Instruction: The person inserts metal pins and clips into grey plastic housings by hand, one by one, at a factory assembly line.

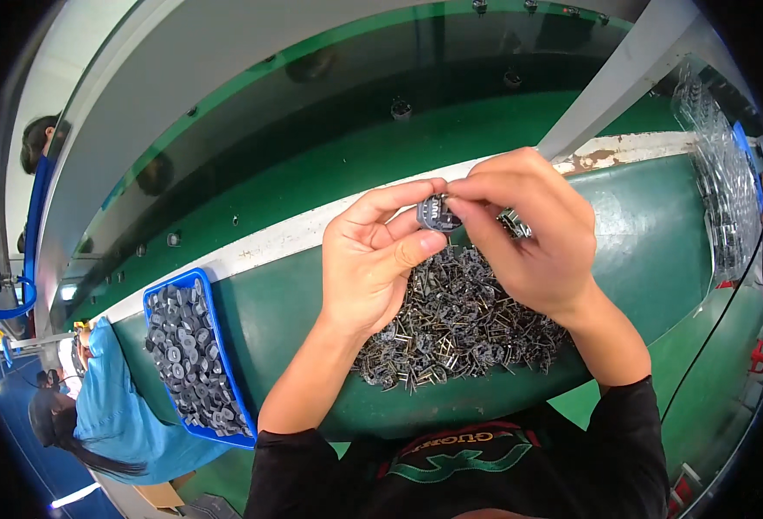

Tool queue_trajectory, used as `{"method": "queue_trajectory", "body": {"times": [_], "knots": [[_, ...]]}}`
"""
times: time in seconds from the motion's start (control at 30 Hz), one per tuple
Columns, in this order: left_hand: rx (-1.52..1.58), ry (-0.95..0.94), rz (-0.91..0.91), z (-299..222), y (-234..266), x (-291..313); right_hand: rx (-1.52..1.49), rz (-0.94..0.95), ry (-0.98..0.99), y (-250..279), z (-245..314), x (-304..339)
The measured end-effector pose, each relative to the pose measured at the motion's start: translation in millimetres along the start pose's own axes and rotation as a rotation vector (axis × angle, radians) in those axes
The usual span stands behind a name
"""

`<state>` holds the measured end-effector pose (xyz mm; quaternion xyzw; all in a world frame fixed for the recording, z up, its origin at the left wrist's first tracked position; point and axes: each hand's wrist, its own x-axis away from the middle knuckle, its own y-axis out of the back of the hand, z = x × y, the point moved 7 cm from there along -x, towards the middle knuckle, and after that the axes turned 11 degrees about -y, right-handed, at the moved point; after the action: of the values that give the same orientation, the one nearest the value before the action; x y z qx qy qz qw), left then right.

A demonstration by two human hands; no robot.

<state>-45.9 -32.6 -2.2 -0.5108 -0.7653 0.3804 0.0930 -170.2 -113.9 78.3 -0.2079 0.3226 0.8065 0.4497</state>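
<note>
Between the thumb and fingers of my left hand (368, 251) is a small dark grey plastic part (439, 214) with light marks or contacts on its face. My right hand (533, 229) pinches at the upper right edge of that part with thumb and index finger. A second small part with shiny metal bits (513, 223) shows under the curled fingers of my right hand. Both hands hover over a heap of small dark parts with metal prongs (451, 329) on the green work surface (632, 233). What the right fingertips grip exactly is too small to tell.
A blue tray (226, 368) full of round grey plastic pieces (182, 346) stands at the left. Beyond a whitish ledge (269, 246) runs a green belt (312, 164) carrying scattered small parts. Clear plastic trays (723, 190) are stacked at the right. Another person (113, 406) sits at the far left.
</note>
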Motion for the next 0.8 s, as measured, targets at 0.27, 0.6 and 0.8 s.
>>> {"method": "queue_trajectory", "body": {"times": [0.27,0.6,0.8], "knots": [[0.0,-0.068,0.011,-3.6,3.2,1.3,0.079,0.023,0.08,-9.4,8.8,0.1],[-0.506,0.026,-0.109,-21.0,53.2,-9.8,-0.04,0.033,0.069,-34.8,-11.0,15.0],[-0.907,-0.226,-0.101,-46.9,75.4,-56.5,0.312,0.295,-0.163,-28.6,-53.0,6.6]]}}
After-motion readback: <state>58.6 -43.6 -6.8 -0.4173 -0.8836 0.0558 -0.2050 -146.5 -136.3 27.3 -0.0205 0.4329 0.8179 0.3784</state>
